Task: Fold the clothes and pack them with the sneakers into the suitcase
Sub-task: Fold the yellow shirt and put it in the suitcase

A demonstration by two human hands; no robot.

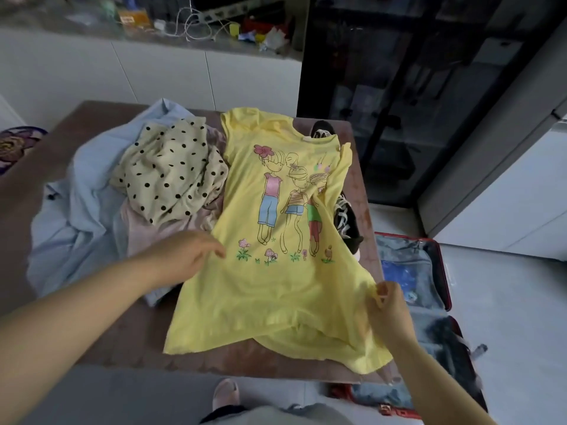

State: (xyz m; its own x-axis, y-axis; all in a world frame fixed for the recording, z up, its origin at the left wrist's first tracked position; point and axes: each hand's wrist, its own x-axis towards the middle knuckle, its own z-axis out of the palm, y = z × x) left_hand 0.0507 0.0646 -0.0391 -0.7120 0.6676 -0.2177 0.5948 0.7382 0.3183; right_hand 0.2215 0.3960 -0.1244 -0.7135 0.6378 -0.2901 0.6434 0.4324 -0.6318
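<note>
A yellow T-shirt [270,289] with a cartoon print lies spread face up on the brown table [122,342]. My left hand [187,256] rests at its left edge, fingers relaxed and touching the cloth. My right hand [389,308] pinches the shirt's right side near the hem. Black-and-white sneakers [346,222] peek out from under the shirt's right side. To the left lie a cream polka-dot garment [171,176], a pink garment [147,228] and a light blue one [76,210]. The open red suitcase [441,265] sits on the floor at the right.
A dark glass cabinet [414,87] stands behind the table. A cluttered counter [184,29] runs along the back wall. My slippered foot [225,394] shows below the table's front edge. A patterned rug [15,145] lies at far left.
</note>
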